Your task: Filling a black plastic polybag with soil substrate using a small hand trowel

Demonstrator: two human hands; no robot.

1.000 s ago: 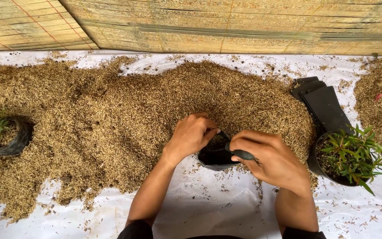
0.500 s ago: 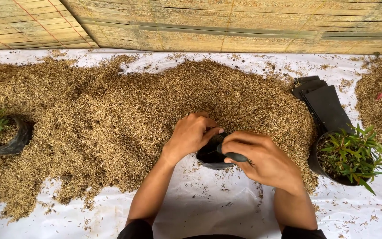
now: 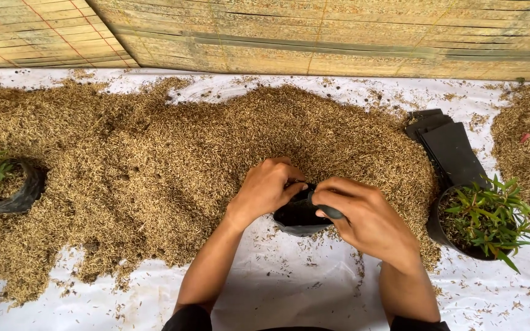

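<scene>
Both hands pinch the rim of a small black plastic grow bag [image 3: 299,214]: the left hand [image 3: 265,190] closes on its left edge, the right hand [image 3: 366,220] on its right. The bag sits at the near edge of a broad heap of rice husk [image 3: 173,165] on a white sheet [image 3: 289,288]. A stack of flat black bags [image 3: 449,150] lies to the right, above a potted seedling [image 3: 486,217]; another seedling bag [image 3: 1,184] stands far left.

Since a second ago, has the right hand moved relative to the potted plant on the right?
Yes, slightly. The right hand has shifted left, away from the potted plant, and up a little, closing over the black bag toward the left hand.
</scene>
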